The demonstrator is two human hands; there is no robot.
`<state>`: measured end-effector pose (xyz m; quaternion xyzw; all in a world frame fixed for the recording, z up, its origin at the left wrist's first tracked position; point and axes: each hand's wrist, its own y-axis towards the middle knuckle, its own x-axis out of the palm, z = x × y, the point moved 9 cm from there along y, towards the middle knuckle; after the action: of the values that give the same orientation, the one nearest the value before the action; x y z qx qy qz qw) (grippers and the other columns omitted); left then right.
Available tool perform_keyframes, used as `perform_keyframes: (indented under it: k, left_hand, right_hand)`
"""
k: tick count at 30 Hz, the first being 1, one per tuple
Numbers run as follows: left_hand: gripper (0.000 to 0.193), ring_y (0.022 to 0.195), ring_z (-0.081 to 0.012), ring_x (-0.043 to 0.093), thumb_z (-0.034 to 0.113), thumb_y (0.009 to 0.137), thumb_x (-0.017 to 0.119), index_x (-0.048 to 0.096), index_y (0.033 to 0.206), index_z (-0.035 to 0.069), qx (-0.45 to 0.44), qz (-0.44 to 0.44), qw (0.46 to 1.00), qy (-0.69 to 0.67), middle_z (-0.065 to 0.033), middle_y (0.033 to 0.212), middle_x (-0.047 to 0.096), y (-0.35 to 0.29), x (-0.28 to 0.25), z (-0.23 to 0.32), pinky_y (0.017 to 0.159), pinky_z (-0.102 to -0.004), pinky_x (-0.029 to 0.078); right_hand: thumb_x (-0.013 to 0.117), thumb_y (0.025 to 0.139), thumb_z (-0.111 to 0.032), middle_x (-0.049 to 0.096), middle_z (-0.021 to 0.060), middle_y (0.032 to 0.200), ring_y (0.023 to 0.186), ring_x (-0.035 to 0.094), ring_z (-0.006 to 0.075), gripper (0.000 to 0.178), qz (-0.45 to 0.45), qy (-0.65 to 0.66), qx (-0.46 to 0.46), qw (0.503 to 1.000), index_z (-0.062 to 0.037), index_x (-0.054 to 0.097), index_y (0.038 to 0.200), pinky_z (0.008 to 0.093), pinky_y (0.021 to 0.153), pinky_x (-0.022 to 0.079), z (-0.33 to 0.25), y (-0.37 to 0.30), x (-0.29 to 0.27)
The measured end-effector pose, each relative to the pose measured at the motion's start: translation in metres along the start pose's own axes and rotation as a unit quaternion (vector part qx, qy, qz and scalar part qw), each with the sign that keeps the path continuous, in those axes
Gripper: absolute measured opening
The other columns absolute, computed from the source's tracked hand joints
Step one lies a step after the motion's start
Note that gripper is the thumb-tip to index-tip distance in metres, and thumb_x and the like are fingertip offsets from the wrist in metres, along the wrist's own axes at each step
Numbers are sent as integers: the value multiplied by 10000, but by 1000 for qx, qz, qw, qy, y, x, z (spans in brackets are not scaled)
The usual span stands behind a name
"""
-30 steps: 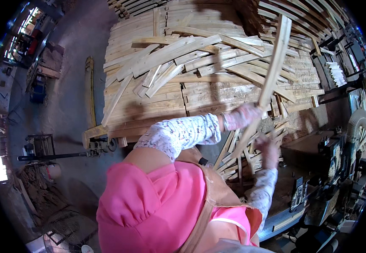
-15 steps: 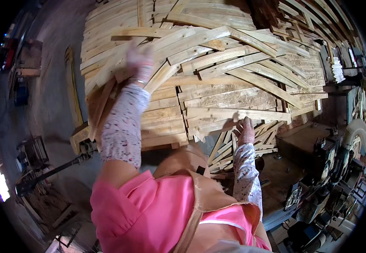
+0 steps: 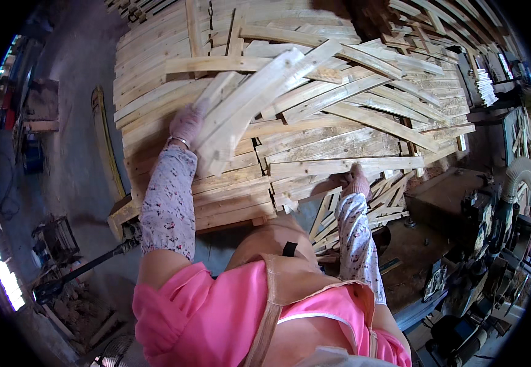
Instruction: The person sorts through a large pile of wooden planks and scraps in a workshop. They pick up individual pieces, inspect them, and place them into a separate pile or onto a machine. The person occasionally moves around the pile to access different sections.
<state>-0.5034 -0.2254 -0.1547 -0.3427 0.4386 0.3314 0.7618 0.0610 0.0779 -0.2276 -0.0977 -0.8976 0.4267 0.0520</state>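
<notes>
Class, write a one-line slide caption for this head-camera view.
Gloved left hand holds curved pale wooden slats over a large stacked woodpile; gloved right hand rests at its lower edge.

A: Packages, labels, signs, screens: any to enter?
B: None legible as such. No package, no label, no sign and no screen can be made out anywhere in this view.

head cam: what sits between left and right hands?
Stacked wooden slats fill the stretch between left hand and right hand, seen in the head view.
</notes>
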Motion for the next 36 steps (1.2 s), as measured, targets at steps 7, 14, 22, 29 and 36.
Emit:
perform_keyframes:
  k: [7,14,22,29,36]
  left_hand:
    - [932,1269,-447,573,709,836,667,549,1410,-16,-72,-13,997,-32,-325,1368,579,-86,28,159,1080,-494,466]
    - [920,1247,-516,561,594,766,745,535,1414,-25,-69,-34,988,-132,-407,1351,523,-125,62,228,1082,-491,464]
    - [573,1006,-309,728,409,868,755,721,1145,-92,-22,-96,948,-304,-213,1087,764,-115,115,180,868,-420,549]
    - [496,1040,-362,714,259,836,728,692,1184,-92,15,-72,991,-114,-247,1140,742,-176,36,225,942,-434,531]
    - [587,1114,-428,677,319,806,737,644,1299,13,122,-31,988,87,-255,1155,718,-290,-28,222,962,-495,524]
  right_hand:
    - [750,908,-228,716,62,988,758,695,206,264,-18,11,-129,991,-117,661,1131,362,603,575,-48,-32,-26]
    - [638,867,-92,493,-55,696,590,457,68,121,-1,71,-328,942,-102,633,987,238,523,378,-160,-128,-188]
    - [668,898,-116,710,73,1068,872,666,156,436,262,-64,-354,896,57,646,1297,311,757,547,-224,-275,-529]
    - [591,945,-342,709,225,1211,1123,668,451,513,469,-477,-43,742,-264,516,1446,511,994,518,-32,-339,-684]
    - [511,1026,-353,716,255,1119,1023,684,484,470,470,-514,-118,708,-240,495,1482,570,890,545,-170,-174,-730]
